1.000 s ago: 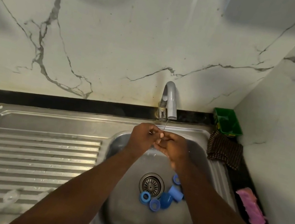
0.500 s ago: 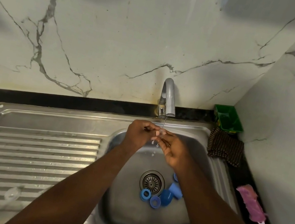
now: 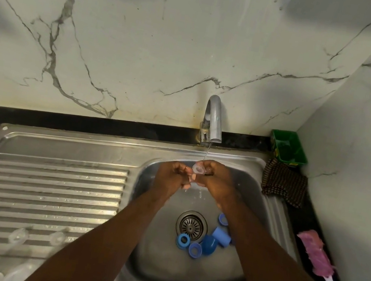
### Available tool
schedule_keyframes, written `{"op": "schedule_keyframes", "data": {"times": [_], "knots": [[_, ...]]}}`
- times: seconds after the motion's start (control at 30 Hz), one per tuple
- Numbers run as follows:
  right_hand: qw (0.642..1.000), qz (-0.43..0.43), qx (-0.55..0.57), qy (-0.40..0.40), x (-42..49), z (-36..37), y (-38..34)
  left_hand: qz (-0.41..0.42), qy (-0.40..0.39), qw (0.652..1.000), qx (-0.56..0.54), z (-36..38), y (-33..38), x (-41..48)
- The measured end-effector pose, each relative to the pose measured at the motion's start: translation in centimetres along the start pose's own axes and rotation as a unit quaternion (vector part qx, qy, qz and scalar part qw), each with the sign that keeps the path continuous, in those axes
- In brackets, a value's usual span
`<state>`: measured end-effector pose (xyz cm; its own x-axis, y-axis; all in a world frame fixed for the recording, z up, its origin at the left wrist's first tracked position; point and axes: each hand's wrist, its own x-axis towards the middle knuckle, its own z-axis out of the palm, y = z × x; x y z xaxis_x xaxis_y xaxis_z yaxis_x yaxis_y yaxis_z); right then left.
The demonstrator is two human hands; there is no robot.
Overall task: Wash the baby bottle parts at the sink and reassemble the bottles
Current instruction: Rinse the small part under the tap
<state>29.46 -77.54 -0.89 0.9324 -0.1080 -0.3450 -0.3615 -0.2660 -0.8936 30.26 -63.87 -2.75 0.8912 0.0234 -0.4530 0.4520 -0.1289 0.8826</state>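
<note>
Two clear parts [image 3: 17,236] are sitting on the drainboard [image 3: 56,179], left of the basin [image 3: 156,271]. Both the left hand [image 3: 173,177] and right hand [image 3: 217,183] are pinching a clear teat [image 3: 198,168] under the thin stream from the tap [image 3: 212,120] — reading this as the rinse. Doing it well: rotating the teat so water is flushing the inside, gripping lightly since it looks slippery. By the drain [image 3: 191,225], blue rings and caps [image 3: 208,243] are lying loose. Far right, green tub [image 3: 287,147] is carrying yellow print — unreadable.
</note>
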Motion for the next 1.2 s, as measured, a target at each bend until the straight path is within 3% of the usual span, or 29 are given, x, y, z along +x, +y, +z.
{"op": "schedule_keyframes", "data": {"times": [0.2,0.3,0.43,0.67,0.87,0.97,1.1,1.2], "knots": [[0.987,-0.098,-0.112,0.059,-0.1,-0.1,-0.4,-0.043,0.022,0.998,-0.031,0.2,1.0,0.0],[0.961,-0.129,-0.218,0.112,0.0,-0.3,-0.8,-0.026,0.012,0.999,-0.037,0.2,1.6,-0.3],[0.945,-0.142,-0.264,0.132,0.3,-0.2,-1.1,-0.016,-0.013,0.997,-0.073,0.4,2.3,-0.6],[0.960,-0.137,-0.230,0.082,0.1,-0.2,-0.9,0.017,-0.021,0.996,-0.079,0.1,2.3,-0.4],[0.960,-0.148,-0.174,0.161,-0.5,0.2,-1.5,-0.033,-0.002,0.991,-0.127,-0.2,2.3,-0.3],[0.968,-0.110,-0.200,0.099,-0.7,1.0,-0.5,-0.046,-0.002,0.992,-0.117,-0.5,1.7,-0.4],[0.968,-0.147,-0.134,0.156,-0.5,1.0,-0.3,-0.048,-0.011,0.994,-0.102,-0.6,1.6,-0.2],[0.976,-0.114,-0.154,0.099,0.0,1.2,-0.3,-0.064,-0.022,0.993,-0.101,-0.5,1.5,-0.1]]}}
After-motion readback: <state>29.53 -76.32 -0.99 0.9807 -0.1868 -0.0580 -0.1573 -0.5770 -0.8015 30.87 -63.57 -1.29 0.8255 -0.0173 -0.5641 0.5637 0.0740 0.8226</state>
